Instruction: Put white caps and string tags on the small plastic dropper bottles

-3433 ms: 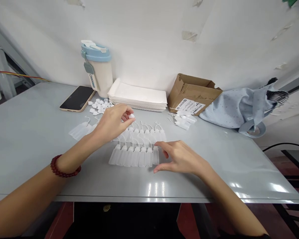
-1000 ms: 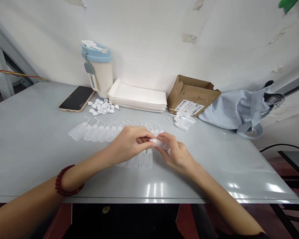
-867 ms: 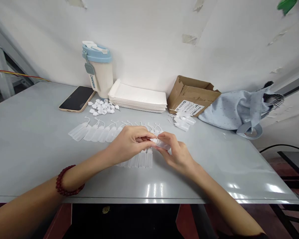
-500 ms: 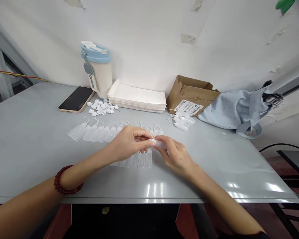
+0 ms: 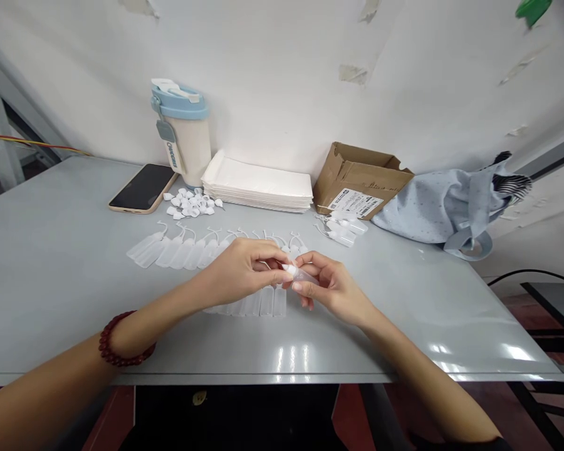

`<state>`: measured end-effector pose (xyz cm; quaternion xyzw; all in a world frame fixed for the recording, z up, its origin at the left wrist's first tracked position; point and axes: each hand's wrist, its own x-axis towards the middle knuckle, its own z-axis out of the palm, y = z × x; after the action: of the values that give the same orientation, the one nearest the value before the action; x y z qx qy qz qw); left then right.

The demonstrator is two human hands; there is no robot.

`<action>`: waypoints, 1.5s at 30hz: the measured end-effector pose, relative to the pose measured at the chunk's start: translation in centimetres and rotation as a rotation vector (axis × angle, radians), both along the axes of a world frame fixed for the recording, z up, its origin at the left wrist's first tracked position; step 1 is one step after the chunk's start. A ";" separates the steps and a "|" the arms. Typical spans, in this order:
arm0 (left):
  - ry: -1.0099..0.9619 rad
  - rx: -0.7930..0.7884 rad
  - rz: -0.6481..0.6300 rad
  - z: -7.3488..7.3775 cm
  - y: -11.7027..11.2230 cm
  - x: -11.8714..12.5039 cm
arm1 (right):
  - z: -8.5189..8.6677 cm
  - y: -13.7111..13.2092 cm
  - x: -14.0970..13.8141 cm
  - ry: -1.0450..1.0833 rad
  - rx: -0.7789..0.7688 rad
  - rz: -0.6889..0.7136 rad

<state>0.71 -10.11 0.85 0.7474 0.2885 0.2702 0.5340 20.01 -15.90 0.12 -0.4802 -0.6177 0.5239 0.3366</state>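
Note:
Both hands meet over the middle of the grey table (image 5: 51,263). My right hand (image 5: 331,288) is closed around a small clear plastic bottle (image 5: 304,276). My left hand (image 5: 242,269) pinches a small white cap (image 5: 290,269) at that bottle's tip. Under and behind the hands lie rows of several more clear bottles (image 5: 178,250) with white loops. A heap of loose white caps (image 5: 190,203) sits farther back on the left.
Along the wall stand a blue-lidded cup (image 5: 183,134), a phone (image 5: 143,188), a stack of white padded envelopes (image 5: 258,185), a cardboard box (image 5: 360,181) with several bottles (image 5: 343,227) in front, and a light blue cloth bag (image 5: 451,200). A red bead bracelet (image 5: 120,341) circles my left wrist.
Earlier my left hand carried a cap from the heap and my right hand lay flat by the bottles. Now both hands hold one bottle together, barely shifting over the last second.

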 end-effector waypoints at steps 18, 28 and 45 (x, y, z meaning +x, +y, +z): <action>0.039 0.287 -0.121 -0.1 0.1 -0.4 | 0.3 0.1 0.5 0.198 -0.229 0.123; 0.092 0.003 -0.017 0.5 -0.1 -0.1 | -0.5 -0.6 0.0 -0.252 0.302 -0.062; 0.029 -0.192 -0.165 1.0 -0.2 -0.7 | -0.2 -0.4 -0.2 0.478 -0.475 0.204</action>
<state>0.05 -10.35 1.83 0.7178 0.2582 0.1858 0.6194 19.84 -16.28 -0.09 -0.3449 -0.4272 0.7814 0.2967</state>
